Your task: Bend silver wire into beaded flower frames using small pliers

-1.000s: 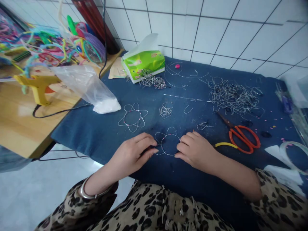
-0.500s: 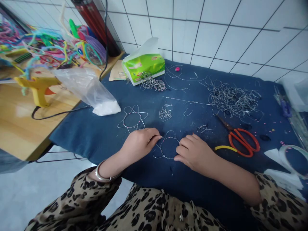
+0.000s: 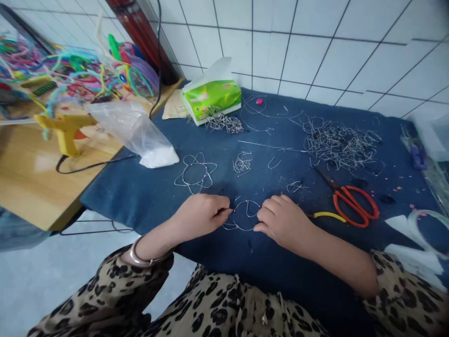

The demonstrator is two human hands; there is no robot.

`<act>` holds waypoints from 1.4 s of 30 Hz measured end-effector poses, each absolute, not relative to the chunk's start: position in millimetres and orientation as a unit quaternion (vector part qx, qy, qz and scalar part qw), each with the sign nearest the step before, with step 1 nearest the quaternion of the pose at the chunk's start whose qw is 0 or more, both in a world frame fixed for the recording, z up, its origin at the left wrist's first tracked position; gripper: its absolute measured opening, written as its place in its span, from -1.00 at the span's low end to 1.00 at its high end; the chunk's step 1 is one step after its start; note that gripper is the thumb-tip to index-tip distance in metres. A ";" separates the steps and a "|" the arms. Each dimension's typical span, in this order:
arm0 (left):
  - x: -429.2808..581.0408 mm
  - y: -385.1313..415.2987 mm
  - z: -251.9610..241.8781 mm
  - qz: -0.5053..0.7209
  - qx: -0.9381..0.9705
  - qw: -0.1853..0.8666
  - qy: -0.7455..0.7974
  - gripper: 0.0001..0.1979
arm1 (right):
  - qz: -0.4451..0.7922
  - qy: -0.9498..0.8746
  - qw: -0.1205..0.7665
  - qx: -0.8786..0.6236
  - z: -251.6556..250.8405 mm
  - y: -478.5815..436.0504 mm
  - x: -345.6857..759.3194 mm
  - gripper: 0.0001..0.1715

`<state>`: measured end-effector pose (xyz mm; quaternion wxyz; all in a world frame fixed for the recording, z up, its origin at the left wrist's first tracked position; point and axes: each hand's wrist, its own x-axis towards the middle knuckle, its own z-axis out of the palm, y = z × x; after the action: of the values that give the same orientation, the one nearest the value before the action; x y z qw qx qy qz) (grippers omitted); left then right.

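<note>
A small wire ring with pink beads and petal loops [image 3: 245, 215] lies on the dark blue cloth [image 3: 147, 187] between my hands. My left hand [image 3: 201, 214] pinches its left side with curled fingers. My right hand [image 3: 282, 220] pinches its right side, fingers bent over the wire. A finished wire flower with pink beads [image 3: 195, 172] lies a little beyond my left hand. Orange-handled scissors [image 3: 351, 199] lie to the right of my right hand, with a yellow-handled tool [image 3: 324, 215] beside them.
A heap of cut wire pieces [image 3: 338, 142] lies at the back right. Near the wall stand a green tissue pack [image 3: 210, 96] and small wire bundles [image 3: 224, 122]. A plastic bag of white powder [image 3: 140, 135], a yellow glue gun [image 3: 65, 131] and colourful pipe cleaners [image 3: 80, 75] occupy the left.
My left hand has shifted up along the ring's left side and closed tighter on the wire. The ring has turned slightly between my fingers. My right hand has barely moved.
</note>
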<state>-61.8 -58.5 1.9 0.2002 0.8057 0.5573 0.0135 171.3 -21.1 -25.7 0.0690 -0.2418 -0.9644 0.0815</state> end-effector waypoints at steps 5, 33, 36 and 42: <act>-66.4 -49.6 10.2 0.016 0.814 0.199 0.545 -0.79 | 0.105 -0.961 0.059 -0.249 -24.4 -19.2 171.6 -0.73; -53.5 0.4 -4.0 0.064 0.836 0.293 0.460 -0.82 | 0.184 -0.903 0.114 -0.371 -19.2 -10.1 164.1 -0.72; -54.8 0.8 -4.5 0.074 0.830 0.300 0.464 -0.82 | 0.252 -0.872 0.127 -0.399 -16.1 -5.9 164.5 -0.74; -53.6 2.4 -1.7 0.110 0.817 0.346 0.448 -0.85 | 0.374 -0.807 0.142 -0.435 -6.5 1.1 166.9 -0.84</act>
<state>-53.6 2.4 -1.7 0.3456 0.8172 0.4481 0.1097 166.9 1.1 -6.5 0.1419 -0.4347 -0.8068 0.3741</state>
